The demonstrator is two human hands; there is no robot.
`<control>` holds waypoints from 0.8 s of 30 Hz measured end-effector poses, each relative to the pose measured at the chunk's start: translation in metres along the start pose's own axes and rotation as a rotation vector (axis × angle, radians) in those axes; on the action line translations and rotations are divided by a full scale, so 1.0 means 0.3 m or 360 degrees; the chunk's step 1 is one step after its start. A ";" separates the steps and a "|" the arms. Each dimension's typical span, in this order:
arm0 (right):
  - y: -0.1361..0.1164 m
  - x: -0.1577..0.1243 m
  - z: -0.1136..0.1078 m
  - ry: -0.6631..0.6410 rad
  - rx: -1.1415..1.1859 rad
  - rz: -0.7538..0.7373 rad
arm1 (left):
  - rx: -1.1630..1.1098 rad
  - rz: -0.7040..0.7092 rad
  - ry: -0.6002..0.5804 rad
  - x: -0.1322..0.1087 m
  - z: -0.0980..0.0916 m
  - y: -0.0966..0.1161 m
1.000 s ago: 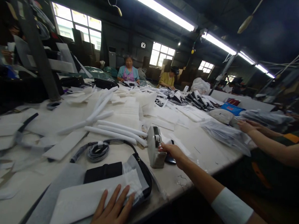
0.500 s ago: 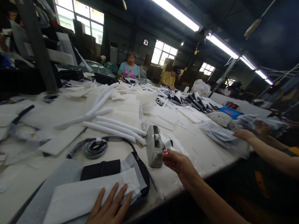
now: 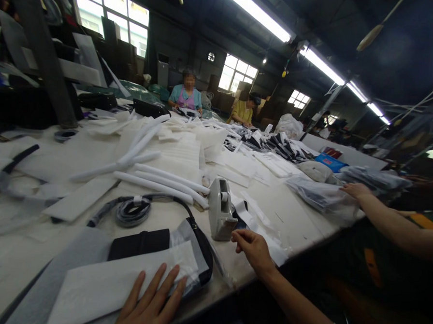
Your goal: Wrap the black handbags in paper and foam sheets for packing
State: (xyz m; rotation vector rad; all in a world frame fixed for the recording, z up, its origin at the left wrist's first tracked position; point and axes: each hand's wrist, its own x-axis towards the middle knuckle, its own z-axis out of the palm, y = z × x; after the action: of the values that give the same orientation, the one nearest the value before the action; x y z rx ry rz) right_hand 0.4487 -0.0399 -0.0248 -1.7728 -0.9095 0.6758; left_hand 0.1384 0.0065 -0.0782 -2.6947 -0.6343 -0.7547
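Observation:
My left hand (image 3: 153, 301) lies flat with fingers spread on a white foam sheet (image 3: 97, 291). Under the sheet is a black bag (image 3: 206, 258), partly covered by thin translucent wrapping, with a black flap piece (image 3: 139, 245) showing behind it. The bag's strap runs back to a wrapped coil (image 3: 133, 211). Just in front of a grey tape dispenser (image 3: 219, 213), my right hand (image 3: 253, 251) is closed in a pinch, thumb against forefinger. Whatever sits between those fingertips is too small to make out.
Behind the dispenser lie white foam tubes (image 3: 164, 183) and stacked white sheets (image 3: 180, 155). At the right, a co-worker's hand (image 3: 356, 189) touches a clear plastic bag (image 3: 319, 199). Two people sit across the table. A dark post (image 3: 44, 51) rises at the left.
My right hand has drawn slightly away from the dispenser's front, towards me. My left hand stays flat on the foam sheet. The co-worker's nearer hand remains at the plastic; the view has shifted a little.

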 end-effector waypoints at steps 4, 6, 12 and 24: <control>-0.064 -0.026 -0.088 -0.0266 -0.0621 -0.0518 | -0.0115 -0.0155 -0.0054 -0.001 -0.007 0.019; -0.122 -0.037 -0.113 -0.0572 -0.0967 -0.0812 | -0.0111 -0.0161 -0.0075 0.002 -0.016 0.022; -0.326 -0.018 -0.025 -0.1352 -0.1407 -0.1261 | 0.0025 -0.0066 -0.0089 0.017 -0.041 0.023; -0.419 0.177 0.399 -0.2084 -0.1841 -0.1843 | -0.0100 -0.0226 -0.0036 0.018 -0.041 0.038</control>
State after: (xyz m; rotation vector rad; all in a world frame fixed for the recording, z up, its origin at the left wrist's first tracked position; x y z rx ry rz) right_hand 0.3508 0.0941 0.0485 -0.9615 -3.3259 0.4192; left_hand 0.1428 -0.0062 -0.0666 -2.7409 -0.8278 -0.7924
